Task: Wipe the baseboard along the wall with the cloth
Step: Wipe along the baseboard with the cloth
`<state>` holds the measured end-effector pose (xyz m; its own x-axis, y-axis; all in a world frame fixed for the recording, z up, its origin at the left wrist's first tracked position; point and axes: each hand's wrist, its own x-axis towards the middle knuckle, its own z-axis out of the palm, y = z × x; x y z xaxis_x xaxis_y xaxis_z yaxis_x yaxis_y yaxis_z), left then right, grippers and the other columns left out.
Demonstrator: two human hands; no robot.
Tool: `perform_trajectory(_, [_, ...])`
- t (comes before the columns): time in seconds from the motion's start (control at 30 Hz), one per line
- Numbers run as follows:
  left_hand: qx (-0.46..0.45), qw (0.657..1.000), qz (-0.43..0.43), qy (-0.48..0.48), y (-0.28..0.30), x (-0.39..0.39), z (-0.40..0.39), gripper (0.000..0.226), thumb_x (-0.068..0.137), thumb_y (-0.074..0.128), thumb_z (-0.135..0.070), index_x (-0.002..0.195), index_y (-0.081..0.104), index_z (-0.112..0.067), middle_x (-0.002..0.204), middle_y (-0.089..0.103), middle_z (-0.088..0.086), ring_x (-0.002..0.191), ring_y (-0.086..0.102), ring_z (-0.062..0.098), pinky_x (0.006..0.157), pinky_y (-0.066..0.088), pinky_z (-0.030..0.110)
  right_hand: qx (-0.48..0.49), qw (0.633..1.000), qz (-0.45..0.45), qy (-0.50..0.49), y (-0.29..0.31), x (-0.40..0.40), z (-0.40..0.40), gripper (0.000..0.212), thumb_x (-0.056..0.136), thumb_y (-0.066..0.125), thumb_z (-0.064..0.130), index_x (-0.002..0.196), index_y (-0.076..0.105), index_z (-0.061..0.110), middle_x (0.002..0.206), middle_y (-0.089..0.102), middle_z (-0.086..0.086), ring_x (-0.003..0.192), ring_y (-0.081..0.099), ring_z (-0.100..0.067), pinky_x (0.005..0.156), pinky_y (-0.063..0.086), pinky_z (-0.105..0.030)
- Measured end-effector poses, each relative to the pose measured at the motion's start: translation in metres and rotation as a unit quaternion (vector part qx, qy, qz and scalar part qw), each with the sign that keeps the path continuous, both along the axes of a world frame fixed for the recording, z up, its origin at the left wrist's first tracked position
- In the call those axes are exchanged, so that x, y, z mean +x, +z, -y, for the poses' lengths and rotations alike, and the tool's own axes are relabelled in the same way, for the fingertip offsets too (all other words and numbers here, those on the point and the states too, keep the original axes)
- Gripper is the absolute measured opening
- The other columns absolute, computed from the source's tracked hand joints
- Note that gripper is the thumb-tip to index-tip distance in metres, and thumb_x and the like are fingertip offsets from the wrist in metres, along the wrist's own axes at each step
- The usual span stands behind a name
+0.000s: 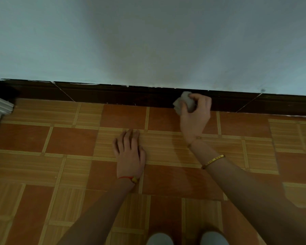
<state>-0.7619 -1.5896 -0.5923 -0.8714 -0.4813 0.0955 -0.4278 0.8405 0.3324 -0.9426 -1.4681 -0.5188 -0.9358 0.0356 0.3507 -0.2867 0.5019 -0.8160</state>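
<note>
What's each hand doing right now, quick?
Left hand: open, flat on the floor tiles, holding nothing.
Right hand: closed round the cloth, held against the baseboard.

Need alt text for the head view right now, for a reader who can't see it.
The right hand grips a crumpled pale cloth against the dark baseboard under a pale wall. The left hand rests flat on the orange tiled floor.
</note>
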Motion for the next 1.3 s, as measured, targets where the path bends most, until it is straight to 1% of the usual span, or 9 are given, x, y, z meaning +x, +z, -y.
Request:
perform_trajectory(0.1, [-0.006,1.0,-0.006,-0.001,0.0,0.0,0.0,0.053,0.096,0.039,-0.03,0.145,0.048,-0.012,0.149,0.046,0.012,0.141,0.038,0.034,0.119,0.021,0.059,0.063,0.992,0.01,0.11,-0.013,0.009,0.023,0.025,0.081,0.072,0.005,0.105,0.064,0.003,0.108,0.056,-0.012,0.099,0.047,-0.01,0.079,0.031,-0.001])
perform_trajectory(0.23, [-0.009,1.0,-0.006,0.0,-0.001,0.0,0.0,0.052,0.096,0.041,-0.029,0.145,0.048,-0.013,0.149,0.046,0.011,0.141,0.038,0.034,0.119,0.021,0.06,0.108,0.977,0.041,0.177,-0.026,0.016,0.048,0.025,0.084,0.068,0.005,0.109,0.066,0.002,0.112,0.055,-0.014,0.1,0.055,-0.025,0.078,0.046,-0.026])
perform_trajectory(0.33, [-0.006,1.0,-0.003,0.0,-0.001,0.0,0.0,0.053,0.096,0.039,-0.03,0.145,0.048,-0.013,0.15,0.045,0.011,0.142,0.037,0.033,0.12,0.02,0.059,0.151,0.966,0.025,0.21,-0.037,0.013,0.033,0.028,0.085,0.065,0.002,0.113,0.065,0.002,0.115,0.055,-0.015,0.103,0.055,-0.028,0.082,0.05,-0.033])
perform_trajectory(0.5, [0.002,1.0,-0.001,0.002,0.001,0.0,0.0,0.053,0.097,0.038,-0.031,0.145,0.047,-0.013,0.15,0.045,0.011,0.142,0.036,0.033,0.119,0.021,0.06,0.175,0.972,0.026,0.156,-0.039,0.002,-0.013,0.028,0.086,0.064,0.001,0.114,0.064,0.002,0.118,0.054,-0.015,0.11,0.051,-0.029,0.091,0.038,-0.02])
perform_trajectory(0.6, [0.006,1.0,0.002,0.004,0.001,0.0,0.0,0.052,0.098,0.037,-0.031,0.145,0.047,-0.013,0.15,0.044,0.011,0.143,0.035,0.032,0.12,0.02,0.059,0.17,0.979,0.038,0.105,-0.038,-0.004,-0.042,0.029,0.087,0.063,0.001,0.116,0.062,0.002,0.121,0.051,-0.015,0.114,0.051,-0.029,0.097,0.04,-0.024])
perform_trajectory(0.73, [0.003,1.0,0.0,0.005,0.0,-0.001,-0.001,0.053,0.097,0.037,-0.031,0.145,0.047,-0.012,0.15,0.044,0.011,0.143,0.035,0.032,0.12,0.019,0.059,0.166,0.981,0.079,0.068,-0.037,-0.003,-0.045,0.031,0.089,0.061,0.006,0.12,0.059,0.003,0.125,0.047,-0.017,0.113,0.048,-0.028,0.095,0.034,-0.019])
perform_trajectory(0.97, [-0.011,1.0,0.001,0.009,-0.001,-0.001,-0.003,0.054,0.096,0.037,-0.031,0.145,0.047,-0.011,0.15,0.045,0.013,0.141,0.037,0.035,0.12,0.02,0.058,0.249,0.938,0.049,0.236,-0.039,0.0,-0.016,0.032,0.085,0.06,0.001,0.117,0.062,-0.001,0.118,0.054,-0.023,0.11,0.049,-0.039,0.096,0.044,-0.046])
perform_trajectory(1.17, [0.001,1.0,-0.01,0.024,-0.001,-0.002,-0.007,0.053,0.095,0.036,-0.031,0.143,0.049,-0.011,0.148,0.046,0.014,0.14,0.038,0.036,0.119,0.022,0.06,0.317,0.93,0.045,0.183,-0.04,-0.021,-0.072,0.036,0.082,0.053,0.001,0.116,0.062,0.005,0.119,0.056,-0.014,0.115,0.047,-0.033,0.099,0.038,-0.035])
perform_trajectory(1.3, [0.013,0.999,-0.027,0.033,-0.001,-0.009,-0.022,0.053,0.093,0.037,-0.027,0.141,0.052,-0.013,0.146,0.049,0.013,0.136,0.04,0.037,0.117,0.025,0.061,0.283,0.952,0.069,0.096,-0.031,-0.034,-0.127,0.041,0.077,0.06,-0.007,0.118,0.06,-0.002,0.118,0.054,-0.022,0.115,0.045,-0.038,0.098,0.045,-0.046])
